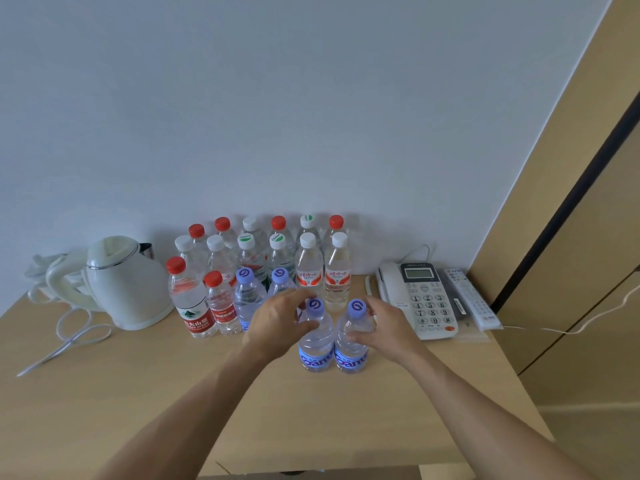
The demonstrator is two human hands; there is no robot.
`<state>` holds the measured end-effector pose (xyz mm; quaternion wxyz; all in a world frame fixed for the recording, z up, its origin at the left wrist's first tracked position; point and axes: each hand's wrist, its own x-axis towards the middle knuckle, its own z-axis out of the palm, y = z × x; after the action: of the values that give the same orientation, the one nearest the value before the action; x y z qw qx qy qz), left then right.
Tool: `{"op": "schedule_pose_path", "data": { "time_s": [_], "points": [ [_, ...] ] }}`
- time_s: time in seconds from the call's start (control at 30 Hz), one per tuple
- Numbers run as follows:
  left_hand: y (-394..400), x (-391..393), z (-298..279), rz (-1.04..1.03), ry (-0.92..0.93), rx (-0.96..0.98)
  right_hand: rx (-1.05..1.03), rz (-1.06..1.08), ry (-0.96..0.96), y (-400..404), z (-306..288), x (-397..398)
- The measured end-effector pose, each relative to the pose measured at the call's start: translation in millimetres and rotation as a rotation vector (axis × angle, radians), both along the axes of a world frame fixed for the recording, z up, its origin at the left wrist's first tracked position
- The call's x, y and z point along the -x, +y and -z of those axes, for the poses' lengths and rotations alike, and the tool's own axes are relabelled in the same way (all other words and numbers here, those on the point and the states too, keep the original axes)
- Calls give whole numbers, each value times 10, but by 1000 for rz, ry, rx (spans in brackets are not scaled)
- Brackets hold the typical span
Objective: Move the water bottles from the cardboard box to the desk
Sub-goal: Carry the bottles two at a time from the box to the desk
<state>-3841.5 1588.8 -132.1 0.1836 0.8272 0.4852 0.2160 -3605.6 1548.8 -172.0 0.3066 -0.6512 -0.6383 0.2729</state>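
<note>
Two clear water bottles with purple caps and blue labels stand side by side on the wooden desk [145, 393]. My left hand [277, 323] grips the left bottle [316, 344] around its shoulder. My right hand [384, 327] grips the right bottle [351, 348] the same way. Behind them stand several more bottles [263, 258] in rows, with red, white, green-marked and purple caps. The cardboard box shows only as a dark sliver at the bottom edge [311, 474].
A white electric kettle [128, 282] with its coiled cord [69, 334] stands at the left. A white desk phone [420, 299] and a remote control [471, 296] lie at the right, against a tan panel wall [571, 202]. A thin cable [588, 317] trails right.
</note>
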Motion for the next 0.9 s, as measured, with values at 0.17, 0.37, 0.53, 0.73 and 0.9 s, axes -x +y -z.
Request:
{"op": "schedule_pose_path", "data": {
  "time_s": [0.17, 0.37, 0.53, 0.73, 0.9],
  "points": [
    [98, -78, -123, 80, 146, -46, 4, -10, -5, -28, -18, -9],
    [209, -166, -190, 87, 238, -22, 11, -3, -13, -40, -52, 9],
    [308, -277, -234, 65, 266, -5, 10, 8, -9, -70, -64, 19],
    [523, -381, -350, 16, 336, 25, 29, 18, -40, -94, -112, 48],
    [596, -471, -390, -1, 340, 27, 31, 34, -37, -124, -144, 66]
  ]
}}
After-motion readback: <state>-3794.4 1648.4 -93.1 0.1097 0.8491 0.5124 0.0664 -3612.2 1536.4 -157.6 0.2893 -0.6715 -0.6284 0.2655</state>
